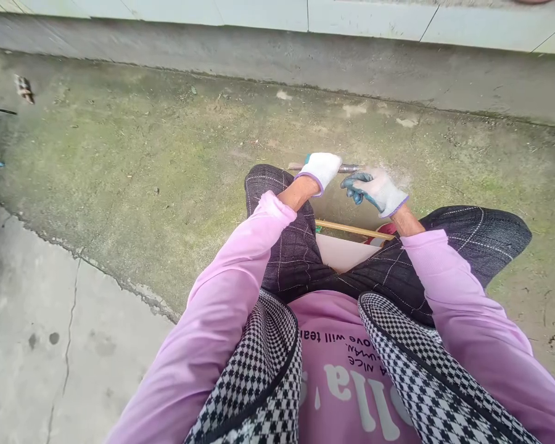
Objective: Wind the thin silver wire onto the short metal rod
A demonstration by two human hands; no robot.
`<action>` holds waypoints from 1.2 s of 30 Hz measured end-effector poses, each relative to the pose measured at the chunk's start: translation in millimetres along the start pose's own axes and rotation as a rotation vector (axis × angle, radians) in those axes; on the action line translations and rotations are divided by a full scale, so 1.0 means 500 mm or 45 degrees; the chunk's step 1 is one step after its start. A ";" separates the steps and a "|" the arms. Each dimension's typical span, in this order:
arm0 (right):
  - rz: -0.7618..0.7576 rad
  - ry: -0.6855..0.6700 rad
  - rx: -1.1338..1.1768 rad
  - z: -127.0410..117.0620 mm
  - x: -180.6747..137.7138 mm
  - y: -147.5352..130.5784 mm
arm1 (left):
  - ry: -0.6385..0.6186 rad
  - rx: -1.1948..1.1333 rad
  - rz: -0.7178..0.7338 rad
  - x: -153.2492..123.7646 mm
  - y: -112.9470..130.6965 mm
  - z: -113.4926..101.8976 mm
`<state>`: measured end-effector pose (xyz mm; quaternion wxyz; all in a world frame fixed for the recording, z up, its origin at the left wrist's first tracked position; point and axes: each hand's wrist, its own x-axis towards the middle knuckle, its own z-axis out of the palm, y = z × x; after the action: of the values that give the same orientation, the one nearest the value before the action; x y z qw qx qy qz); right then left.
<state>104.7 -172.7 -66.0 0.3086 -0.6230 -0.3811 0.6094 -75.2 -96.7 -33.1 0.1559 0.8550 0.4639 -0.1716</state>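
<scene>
My left hand (322,169), in a white knit glove with a bluish coating, is wrapped round a slim rod-like tool. A dark, shiny section of this tool (350,168) sticks out to the right, and a brownish end (295,166) shows to the left. What kind of tool it is cannot be made out. Just right of it is my right hand (379,191), in a matching glove, its blue-grey fingers loosely bent and apart with nothing visible between them. Pale dust blurs the ground beside that hand. Below both hands, a yellowish wooden stick (356,229) lies across between my legs.
A whitish seat or board (349,251) and a red-and-white item (385,233) show between my knees. Ahead runs a low concrete ledge (240,55) with pale tiles above. Mossy ground (166,142) meets cracked concrete (74,320) at left. A small object (24,89) lies far left.
</scene>
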 end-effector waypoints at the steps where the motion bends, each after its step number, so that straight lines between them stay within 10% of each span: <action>1: -0.009 0.039 0.007 -0.008 0.001 -0.005 | -0.015 0.017 0.017 -0.003 0.003 -0.002; 11: 0.020 0.300 -0.079 -0.079 0.053 -0.003 | -0.082 0.160 0.340 -0.013 0.016 -0.001; 26: 0.017 -0.045 0.051 0.008 0.020 0.020 | -0.020 0.018 0.052 -0.004 0.001 -0.015; 36: -0.047 0.265 -0.143 -0.076 0.054 0.013 | -0.083 0.157 0.308 -0.007 0.009 0.006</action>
<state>142.5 -150.3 -83.2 0.3223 -0.6922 -0.3920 0.5131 -73.4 -102.8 -33.7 0.1377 0.9067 0.3406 -0.2075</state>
